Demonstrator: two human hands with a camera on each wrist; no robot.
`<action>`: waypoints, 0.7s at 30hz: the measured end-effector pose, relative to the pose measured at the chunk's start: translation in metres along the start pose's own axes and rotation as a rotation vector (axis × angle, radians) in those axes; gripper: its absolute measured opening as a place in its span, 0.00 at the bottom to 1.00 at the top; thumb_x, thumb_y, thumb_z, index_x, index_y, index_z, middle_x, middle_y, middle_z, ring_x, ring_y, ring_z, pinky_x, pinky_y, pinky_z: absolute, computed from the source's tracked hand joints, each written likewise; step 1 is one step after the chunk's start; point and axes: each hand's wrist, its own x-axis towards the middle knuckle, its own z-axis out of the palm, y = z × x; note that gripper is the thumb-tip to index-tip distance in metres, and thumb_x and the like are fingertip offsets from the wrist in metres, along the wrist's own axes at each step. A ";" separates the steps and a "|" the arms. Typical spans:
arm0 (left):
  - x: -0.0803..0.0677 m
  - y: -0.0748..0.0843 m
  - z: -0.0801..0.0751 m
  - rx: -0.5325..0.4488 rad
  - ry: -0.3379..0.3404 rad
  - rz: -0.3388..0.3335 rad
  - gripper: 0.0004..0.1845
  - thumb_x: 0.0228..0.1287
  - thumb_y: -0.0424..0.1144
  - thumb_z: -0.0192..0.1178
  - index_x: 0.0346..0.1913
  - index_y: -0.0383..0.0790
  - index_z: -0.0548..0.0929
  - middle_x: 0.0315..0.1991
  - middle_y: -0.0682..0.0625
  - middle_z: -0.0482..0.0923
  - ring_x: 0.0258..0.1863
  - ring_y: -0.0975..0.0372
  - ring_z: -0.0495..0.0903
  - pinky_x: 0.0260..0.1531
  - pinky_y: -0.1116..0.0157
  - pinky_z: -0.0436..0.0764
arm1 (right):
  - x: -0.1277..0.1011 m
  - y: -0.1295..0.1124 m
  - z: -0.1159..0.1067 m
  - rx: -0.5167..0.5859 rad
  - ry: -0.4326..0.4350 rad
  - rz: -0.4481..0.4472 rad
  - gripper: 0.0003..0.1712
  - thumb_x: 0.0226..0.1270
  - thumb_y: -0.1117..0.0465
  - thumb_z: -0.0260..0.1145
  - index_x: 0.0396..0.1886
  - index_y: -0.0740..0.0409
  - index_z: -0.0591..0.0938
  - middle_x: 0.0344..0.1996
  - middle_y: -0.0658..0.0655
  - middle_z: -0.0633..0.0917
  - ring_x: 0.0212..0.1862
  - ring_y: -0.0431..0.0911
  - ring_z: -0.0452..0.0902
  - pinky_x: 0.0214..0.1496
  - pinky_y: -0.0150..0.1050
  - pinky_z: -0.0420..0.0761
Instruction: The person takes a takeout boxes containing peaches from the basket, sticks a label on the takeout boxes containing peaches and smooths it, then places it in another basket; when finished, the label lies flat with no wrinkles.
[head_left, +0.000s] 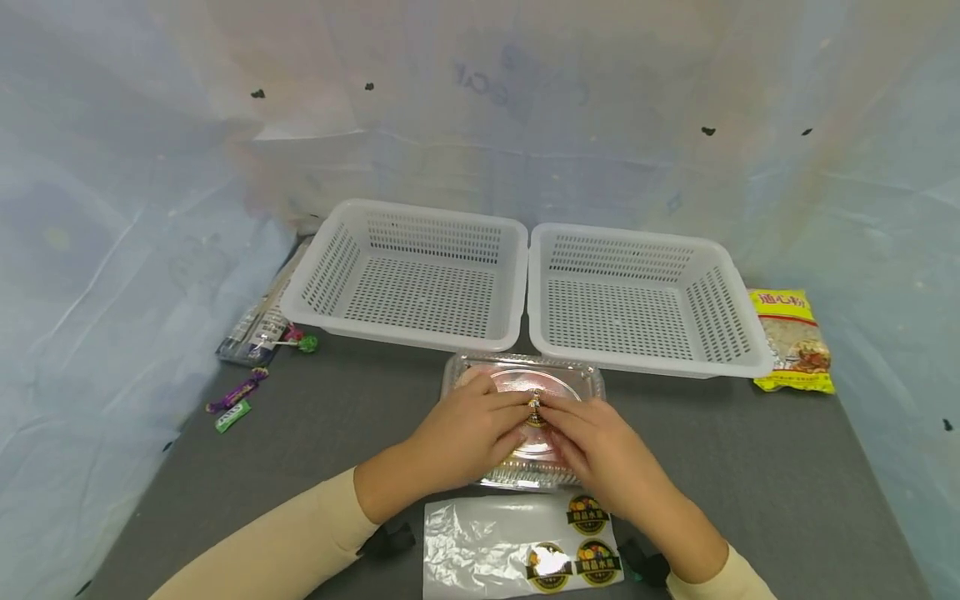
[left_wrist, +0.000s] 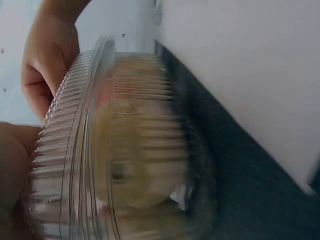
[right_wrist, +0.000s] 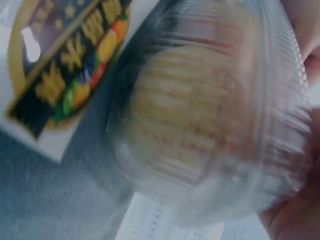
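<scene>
A clear ribbed clamshell box (head_left: 525, 375) with pale food inside sits on the grey table, just before two white baskets. Both hands lie on its lid. My left hand (head_left: 517, 410) and right hand (head_left: 551, 412) meet fingertip to fingertip over a small round label (head_left: 534, 407), fingers fairly straight and flat on it. Most of the label is hidden under them. The left wrist view shows the box (left_wrist: 130, 150) close up from the side, the right wrist view shows the box (right_wrist: 210, 125) beside a printed sticker (right_wrist: 65, 65).
Two empty white slotted baskets (head_left: 408, 329) (head_left: 645, 358) stand side by side behind the box. A sticker sheet (head_left: 480, 546) lies at the front edge. A yellow food packet (head_left: 793, 340) is far right; wrapped sweets (head_left: 238, 390) and a long packet (head_left: 258, 321) are left. Plastic sheeting surrounds the table.
</scene>
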 end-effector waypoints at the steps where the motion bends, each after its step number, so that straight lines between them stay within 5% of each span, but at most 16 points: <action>1: -0.003 0.000 -0.002 0.016 -0.029 0.011 0.18 0.78 0.46 0.69 0.62 0.40 0.91 0.65 0.50 0.85 0.49 0.57 0.82 0.65 0.54 0.74 | -0.002 0.000 -0.001 -0.016 -0.019 -0.018 0.21 0.71 0.67 0.76 0.63 0.64 0.88 0.65 0.56 0.86 0.50 0.50 0.82 0.51 0.47 0.84; 4: -0.010 0.002 -0.005 0.043 -0.122 0.009 0.26 0.82 0.54 0.63 0.71 0.42 0.85 0.73 0.51 0.78 0.60 0.54 0.80 0.73 0.49 0.69 | -0.004 -0.002 -0.005 -0.075 -0.077 -0.046 0.23 0.75 0.62 0.75 0.66 0.62 0.88 0.67 0.55 0.85 0.50 0.50 0.79 0.50 0.47 0.83; 8: -0.017 0.000 -0.006 0.062 -0.204 -0.007 0.33 0.84 0.63 0.55 0.77 0.44 0.79 0.80 0.52 0.69 0.79 0.48 0.66 0.79 0.41 0.57 | -0.005 -0.003 -0.009 -0.153 -0.141 -0.035 0.25 0.77 0.56 0.73 0.70 0.56 0.86 0.70 0.52 0.83 0.67 0.59 0.77 0.58 0.63 0.82; 21: -0.026 -0.006 -0.002 0.076 -0.185 0.064 0.38 0.79 0.72 0.52 0.80 0.53 0.77 0.83 0.50 0.63 0.82 0.46 0.60 0.78 0.41 0.58 | -0.009 0.003 -0.009 -0.202 -0.191 0.002 0.28 0.80 0.51 0.69 0.75 0.51 0.83 0.75 0.49 0.79 0.75 0.56 0.71 0.52 0.56 0.79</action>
